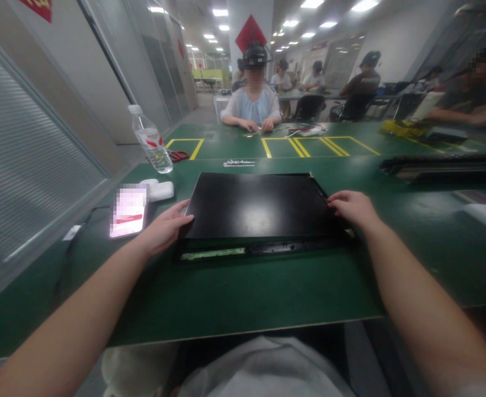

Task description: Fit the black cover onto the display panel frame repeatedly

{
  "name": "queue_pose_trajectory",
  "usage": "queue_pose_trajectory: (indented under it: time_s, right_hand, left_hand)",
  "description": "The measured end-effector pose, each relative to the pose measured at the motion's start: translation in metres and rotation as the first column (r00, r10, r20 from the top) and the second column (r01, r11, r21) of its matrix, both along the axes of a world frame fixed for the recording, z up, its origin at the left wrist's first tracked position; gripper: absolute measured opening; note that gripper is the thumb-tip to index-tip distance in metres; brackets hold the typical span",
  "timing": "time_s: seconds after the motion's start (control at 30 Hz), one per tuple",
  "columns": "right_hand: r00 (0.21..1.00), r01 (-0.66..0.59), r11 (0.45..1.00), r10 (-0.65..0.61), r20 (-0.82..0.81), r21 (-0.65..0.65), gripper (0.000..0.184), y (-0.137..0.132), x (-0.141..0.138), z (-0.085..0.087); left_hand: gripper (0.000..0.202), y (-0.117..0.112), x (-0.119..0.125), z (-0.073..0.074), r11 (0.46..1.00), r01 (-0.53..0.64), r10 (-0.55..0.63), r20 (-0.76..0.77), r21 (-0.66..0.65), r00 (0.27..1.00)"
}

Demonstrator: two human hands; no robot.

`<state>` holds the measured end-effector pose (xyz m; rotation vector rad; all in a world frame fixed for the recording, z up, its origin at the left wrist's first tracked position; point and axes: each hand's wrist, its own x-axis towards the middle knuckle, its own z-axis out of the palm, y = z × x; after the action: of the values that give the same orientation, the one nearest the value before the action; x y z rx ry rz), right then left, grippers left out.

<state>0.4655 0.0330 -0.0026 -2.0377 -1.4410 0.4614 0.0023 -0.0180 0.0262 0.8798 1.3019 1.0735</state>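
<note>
A flat black screen panel (pixel 251 204) lies over a black frame (pixel 284 246). The frame shows along the front and right, and a green circuit board strip (pixel 213 253) sits in its front part. My left hand (pixel 170 225) is closed on the panel's left edge, thumb on top and fingers along the side. At the right edge, my right hand (pixel 352 209) has its fingertips pinched together against the panel's side. Whether those fingertips hold the panel or the frame beneath is hard to make out. The panel's underside is hidden.
Left of the panel are a lit phone (pixel 129 212), a white case (pixel 160 191), a water bottle (pixel 151 140) and red-handled scissors (pixel 179 156). Small white pieces (pixel 238 163) lie behind it. Long black parts (pixel 445 168) are at right. A person (pixel 251 105) sits opposite.
</note>
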Motion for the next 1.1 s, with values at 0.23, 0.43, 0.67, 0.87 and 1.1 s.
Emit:
queue_pose_trajectory:
  time_s: [0.23,0.43,0.67,0.87,1.1]
  right_hand:
    - [1.000,0.007,1.000,-0.007,-0.001,-0.007,0.017,0.0004,-0.0001,0.0001]
    - [1.000,0.002,1.000,-0.002,-0.014,-0.013,0.016,0.0009,0.0008,0.0001]
    - [1.000,0.000,1.000,0.000,-0.022,0.001,0.019,0.0014,0.0020,-0.0014]
    - [1.000,0.007,1.000,-0.007,-0.007,-0.018,0.017,0.0001,-0.0002,0.0011]
    - [1.000,0.016,1.000,-0.016,-0.009,-0.015,0.017,-0.0005,-0.0029,0.0027]
  left_hand:
    - [0.082,0.0004,-0.0026,-0.0026,1.000,0.005,-0.005,0.009,0.006,1.000]
    - [0.091,0.0024,-0.0069,-0.0062,1.000,0.021,-0.021,0.027,0.003,0.999]
    - [0.076,0.0015,-0.0038,-0.0039,1.000,0.017,-0.017,0.037,-0.006,0.999]
    - [0.076,0.0013,-0.0066,-0.0052,1.000,0.015,-0.015,0.040,0.000,0.999]
    - [0.070,0.0003,-0.0036,-0.0036,1.000,-0.020,0.020,0.048,0.014,0.999]
